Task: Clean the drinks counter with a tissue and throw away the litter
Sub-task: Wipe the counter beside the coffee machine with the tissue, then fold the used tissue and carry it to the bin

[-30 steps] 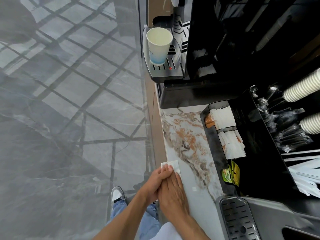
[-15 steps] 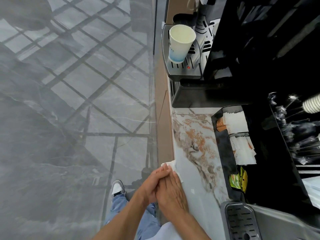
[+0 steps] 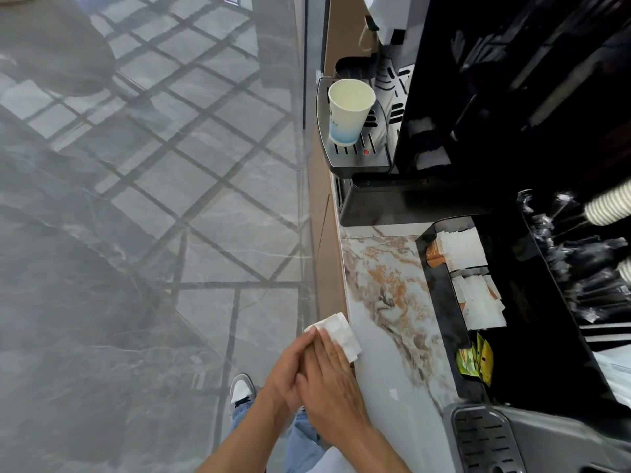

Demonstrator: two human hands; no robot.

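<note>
A folded white tissue (image 3: 339,332) lies at the front edge of the marble drinks counter (image 3: 386,291). My right hand (image 3: 333,387) presses flat on its near end. My left hand (image 3: 288,373) lies against the right one, with its fingertips on the tissue's left corner over the counter edge. A small white scrap of litter (image 3: 393,393) lies on the counter, to the right of my right wrist. A white and blue paper cup (image 3: 348,114) stands on the drip tray of the far coffee machine.
A black organiser (image 3: 444,302) with sachets and tea bags lines the counter's right side. A black coffee machine (image 3: 426,158) closes the far end, and a grey drip tray (image 3: 485,438) the near right. Cup stacks (image 3: 607,206) and wrapped cutlery sit far right. Glossy tiled floor lies left.
Both hands and the tissue have slid left toward the counter's front edge, and more of the tissue now shows beyond my fingers. The camera has turned left.
</note>
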